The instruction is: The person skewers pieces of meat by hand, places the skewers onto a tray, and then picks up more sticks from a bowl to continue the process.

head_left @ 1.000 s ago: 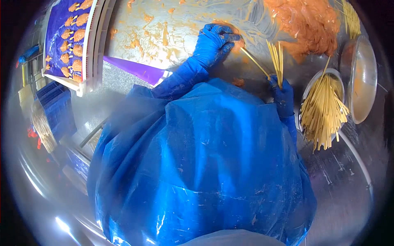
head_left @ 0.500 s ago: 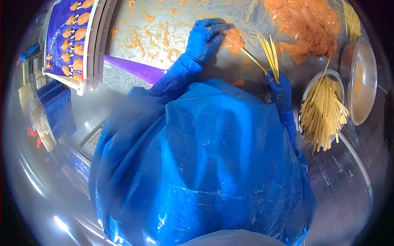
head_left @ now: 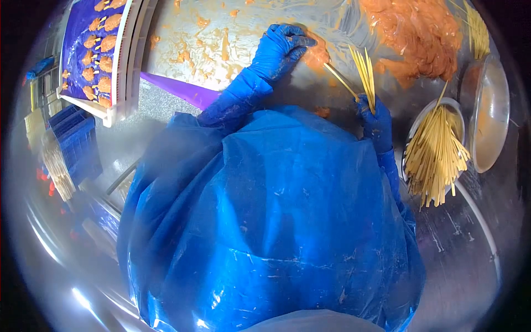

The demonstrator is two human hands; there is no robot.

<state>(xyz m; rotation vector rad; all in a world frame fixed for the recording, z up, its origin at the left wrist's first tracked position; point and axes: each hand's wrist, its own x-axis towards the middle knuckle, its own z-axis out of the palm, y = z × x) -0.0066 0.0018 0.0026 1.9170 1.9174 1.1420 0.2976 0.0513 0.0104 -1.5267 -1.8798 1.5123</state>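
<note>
In blue gloves, both hands work over the metal table. My left hand pinches the upper left edge of a flat piece of raw meat. A skewer runs from the lower right end of this meat to my right hand, whose fingers are closed around it. Several more bamboo skewers stick up out of the same fist in a loose bundle. The tips of my left fingers are partly hidden against the meat.
A heap of raw meat lies at the upper right. Further right are a container of skewers and a metal bowl tilted on its side. At left, a white-edged tray with a blue liner carries rows of skewered meat.
My left hand has shifted very slightly to the right over the meat, its fingers more curled. My right hand and its skewers are almost unmoved.
</note>
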